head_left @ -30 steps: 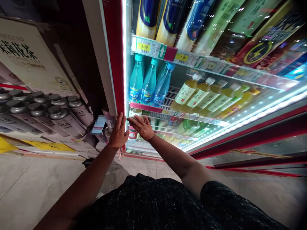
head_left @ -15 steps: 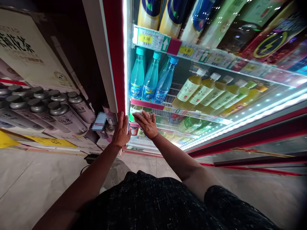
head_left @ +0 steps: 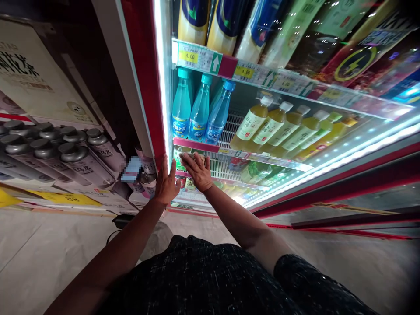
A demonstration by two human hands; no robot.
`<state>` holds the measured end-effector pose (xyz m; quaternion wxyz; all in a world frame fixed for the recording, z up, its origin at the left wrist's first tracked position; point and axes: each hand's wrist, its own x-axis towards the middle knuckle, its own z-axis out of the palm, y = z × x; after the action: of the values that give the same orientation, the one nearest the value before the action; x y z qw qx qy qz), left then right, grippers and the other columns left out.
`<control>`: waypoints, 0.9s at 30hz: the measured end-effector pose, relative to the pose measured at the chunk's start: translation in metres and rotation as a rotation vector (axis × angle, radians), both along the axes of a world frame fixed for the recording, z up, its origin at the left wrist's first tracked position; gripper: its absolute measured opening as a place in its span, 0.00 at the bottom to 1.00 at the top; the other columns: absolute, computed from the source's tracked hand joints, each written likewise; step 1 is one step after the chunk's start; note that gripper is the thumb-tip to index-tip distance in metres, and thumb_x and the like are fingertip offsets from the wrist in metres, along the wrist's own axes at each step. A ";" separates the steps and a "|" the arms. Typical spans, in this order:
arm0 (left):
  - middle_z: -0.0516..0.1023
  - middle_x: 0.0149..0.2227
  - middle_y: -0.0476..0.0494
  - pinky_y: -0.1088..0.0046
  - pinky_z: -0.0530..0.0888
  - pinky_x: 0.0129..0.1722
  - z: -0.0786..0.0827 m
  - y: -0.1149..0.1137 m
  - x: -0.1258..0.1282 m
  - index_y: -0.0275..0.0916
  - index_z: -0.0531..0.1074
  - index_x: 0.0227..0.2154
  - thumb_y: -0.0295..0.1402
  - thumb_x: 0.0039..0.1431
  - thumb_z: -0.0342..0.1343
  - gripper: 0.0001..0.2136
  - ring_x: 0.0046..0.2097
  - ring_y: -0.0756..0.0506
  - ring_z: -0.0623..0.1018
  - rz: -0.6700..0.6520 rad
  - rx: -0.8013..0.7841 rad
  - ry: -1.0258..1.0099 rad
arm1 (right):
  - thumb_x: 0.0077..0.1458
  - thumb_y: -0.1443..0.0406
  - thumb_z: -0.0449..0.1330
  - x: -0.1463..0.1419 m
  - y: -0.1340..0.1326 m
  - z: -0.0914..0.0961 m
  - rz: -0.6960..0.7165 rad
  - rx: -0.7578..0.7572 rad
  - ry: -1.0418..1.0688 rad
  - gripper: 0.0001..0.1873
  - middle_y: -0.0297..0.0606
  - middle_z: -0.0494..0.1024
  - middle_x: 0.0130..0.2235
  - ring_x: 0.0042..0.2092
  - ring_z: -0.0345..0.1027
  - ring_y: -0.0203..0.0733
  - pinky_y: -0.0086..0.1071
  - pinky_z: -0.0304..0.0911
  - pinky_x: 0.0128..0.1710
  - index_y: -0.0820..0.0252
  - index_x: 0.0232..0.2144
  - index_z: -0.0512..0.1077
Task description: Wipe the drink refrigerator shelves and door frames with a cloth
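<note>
My left hand (head_left: 166,187) is upright against the red frame (head_left: 144,74) at the cooler's left edge, fingers stretched and apart, holding nothing. To its right, my right hand (head_left: 199,173) reaches in at the shelf below the blue bottles (head_left: 198,124). Its fingers are extended, and they partly cover a white-and-green labelled package (head_left: 178,158). Whether the fingertips touch that package I cannot tell. Just above the hand runs a pink shelf strip (head_left: 196,145).
Yellow-green tea bottles (head_left: 251,124) stand right of the blue ones. A price-tagged shelf (head_left: 210,63) with tall bottles hangs above. At left, grey-capped bottles (head_left: 78,159) fill a display. The cooler's lit edge (head_left: 341,168) slopes along the right. A black object (head_left: 122,221) lies on the floor.
The view has shifted a little, so the cooler and bottles appear further left. My left hand's fingers look more spread. My right hand stays at the same shelf.
</note>
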<state>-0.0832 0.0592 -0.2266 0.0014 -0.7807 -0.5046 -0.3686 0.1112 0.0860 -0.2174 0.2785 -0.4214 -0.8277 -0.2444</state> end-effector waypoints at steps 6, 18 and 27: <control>0.22 0.76 0.31 0.45 0.51 0.73 -0.001 0.001 0.009 0.38 0.42 0.74 0.26 0.59 0.58 0.44 0.76 0.30 0.31 0.046 -0.034 0.025 | 0.71 0.68 0.50 0.020 -0.011 -0.002 0.009 0.044 -0.047 0.28 0.24 0.65 0.69 0.77 0.24 0.32 0.49 0.06 0.72 0.42 0.69 0.61; 0.21 0.75 0.29 0.42 0.50 0.72 0.004 -0.004 0.021 0.36 0.40 0.74 0.27 0.58 0.60 0.46 0.76 0.27 0.33 0.090 -0.073 0.006 | 0.71 0.68 0.50 0.061 -0.021 -0.015 0.014 0.040 -0.064 0.28 0.23 0.65 0.70 0.77 0.27 0.32 0.50 0.07 0.72 0.42 0.69 0.60; 0.14 0.75 0.38 0.40 0.47 0.72 -0.003 -0.010 0.046 0.44 0.50 0.73 0.27 0.58 0.60 0.42 0.75 0.26 0.30 0.052 -0.032 -0.008 | 0.71 0.68 0.48 0.088 -0.029 -0.016 -0.016 -0.084 -0.069 0.30 0.23 0.65 0.69 0.76 0.37 0.33 0.49 0.14 0.75 0.37 0.70 0.58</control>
<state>-0.0375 0.0494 -0.2294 -0.0034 -0.7658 -0.5306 -0.3633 0.1995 0.0566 -0.2333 0.2300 -0.4307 -0.8429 -0.2260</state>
